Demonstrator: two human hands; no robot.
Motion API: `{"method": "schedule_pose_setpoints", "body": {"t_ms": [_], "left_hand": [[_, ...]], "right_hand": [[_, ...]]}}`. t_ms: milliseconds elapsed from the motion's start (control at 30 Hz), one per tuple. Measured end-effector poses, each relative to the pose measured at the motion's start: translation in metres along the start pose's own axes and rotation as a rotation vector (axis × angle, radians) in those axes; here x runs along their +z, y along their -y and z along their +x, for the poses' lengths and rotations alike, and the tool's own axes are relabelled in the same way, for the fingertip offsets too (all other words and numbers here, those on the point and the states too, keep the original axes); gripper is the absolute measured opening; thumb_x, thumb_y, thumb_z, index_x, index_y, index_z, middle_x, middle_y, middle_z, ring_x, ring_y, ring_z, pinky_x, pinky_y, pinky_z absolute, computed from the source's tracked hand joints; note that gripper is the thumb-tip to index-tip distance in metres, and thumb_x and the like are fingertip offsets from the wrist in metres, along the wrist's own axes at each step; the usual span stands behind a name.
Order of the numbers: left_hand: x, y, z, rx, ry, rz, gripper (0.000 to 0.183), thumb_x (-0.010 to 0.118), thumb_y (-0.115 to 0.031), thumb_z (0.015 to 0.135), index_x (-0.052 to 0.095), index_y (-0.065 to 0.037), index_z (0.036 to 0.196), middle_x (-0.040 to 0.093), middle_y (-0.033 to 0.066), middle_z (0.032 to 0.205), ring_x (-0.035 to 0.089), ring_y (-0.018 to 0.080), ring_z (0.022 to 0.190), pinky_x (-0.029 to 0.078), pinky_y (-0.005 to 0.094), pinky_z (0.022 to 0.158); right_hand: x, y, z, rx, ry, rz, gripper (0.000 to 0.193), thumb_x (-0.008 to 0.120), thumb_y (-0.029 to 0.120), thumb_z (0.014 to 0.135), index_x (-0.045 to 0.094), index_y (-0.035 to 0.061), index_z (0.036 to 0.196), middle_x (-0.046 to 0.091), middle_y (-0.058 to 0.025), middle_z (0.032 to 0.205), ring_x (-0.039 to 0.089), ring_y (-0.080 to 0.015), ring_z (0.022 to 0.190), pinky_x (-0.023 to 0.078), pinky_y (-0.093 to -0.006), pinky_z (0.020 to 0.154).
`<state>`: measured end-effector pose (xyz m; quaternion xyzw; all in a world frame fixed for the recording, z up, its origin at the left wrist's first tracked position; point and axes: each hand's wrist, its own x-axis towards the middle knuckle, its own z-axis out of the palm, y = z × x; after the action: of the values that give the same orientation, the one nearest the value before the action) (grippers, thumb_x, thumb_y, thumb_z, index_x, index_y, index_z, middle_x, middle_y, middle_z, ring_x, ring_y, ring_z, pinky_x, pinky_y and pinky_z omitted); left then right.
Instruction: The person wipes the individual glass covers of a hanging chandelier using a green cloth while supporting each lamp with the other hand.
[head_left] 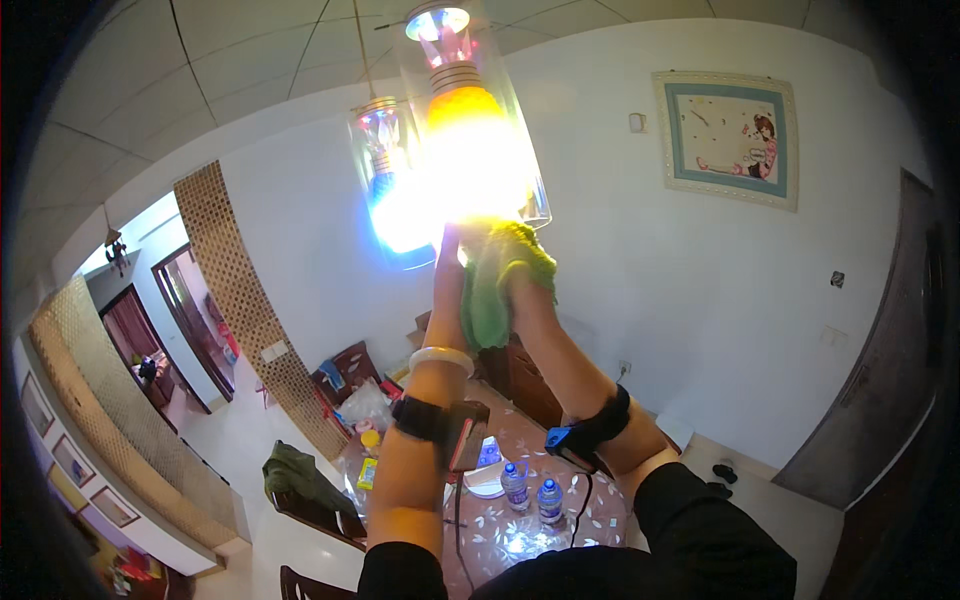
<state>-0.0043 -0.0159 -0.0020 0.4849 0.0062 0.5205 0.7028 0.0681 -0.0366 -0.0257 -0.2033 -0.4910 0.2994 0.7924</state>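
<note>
Overhead hangs a lit pendant lamp [534, 190] with a clear glass cylinder shade around a glowing bulb. Both my arms reach up to its lower rim. My right hand [521, 284] is closed on a green cloth [487, 305], which wraps over its fingers and hangs down between my wrists. The cloth's top meets the bottom of the shade. Close on the left, my left hand [450, 250] is raised to the same rim, beside the cloth. Glare and the cloth hide its fingers. A second lit pendant lamp [382, 150] hangs just behind, to the left.
Below me stands a table [590, 505] with two water bottles [515, 487], a plastic bag [362, 405] and a yellow-green packet [367, 473]. A chair with a dark green garment [300, 478] is at left. A framed clock [730, 140] hangs on the right wall.
</note>
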Motion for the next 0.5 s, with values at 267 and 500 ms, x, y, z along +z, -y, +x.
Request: {"method": "schedule_pose_setpoints", "body": {"t_ms": [267,500], "left_hand": [[0.018,-0.003,-0.017,-0.195,0.052,-0.200,0.058,0.031,-0.050,0.075,0.040,-0.002,0.106,0.046,0.0126,0.099,0.047,0.0216,0.088,0.040,0.0309,0.076],[0.008,0.012,0.008,0.045,-0.114,-0.152,0.034,0.044,-0.027,0.077,0.045,-0.002,0.100,0.049,0.0093,0.093,0.048,0.0185,0.085,0.042,0.0278,0.073]], "right_hand": [[-0.004,0.026,0.005,0.335,0.090,0.634,0.032,0.040,0.028,0.080,0.045,0.0032,0.100,0.051,-0.0087,0.092,0.052,-0.0171,0.080,0.044,-0.0276,0.069],[-0.012,0.037,-0.005,0.067,0.317,0.973,0.030,0.042,0.030,0.079,0.048,0.0038,0.092,0.053,-0.0087,0.085,0.053,-0.0187,0.074,0.045,-0.0286,0.065]]}}
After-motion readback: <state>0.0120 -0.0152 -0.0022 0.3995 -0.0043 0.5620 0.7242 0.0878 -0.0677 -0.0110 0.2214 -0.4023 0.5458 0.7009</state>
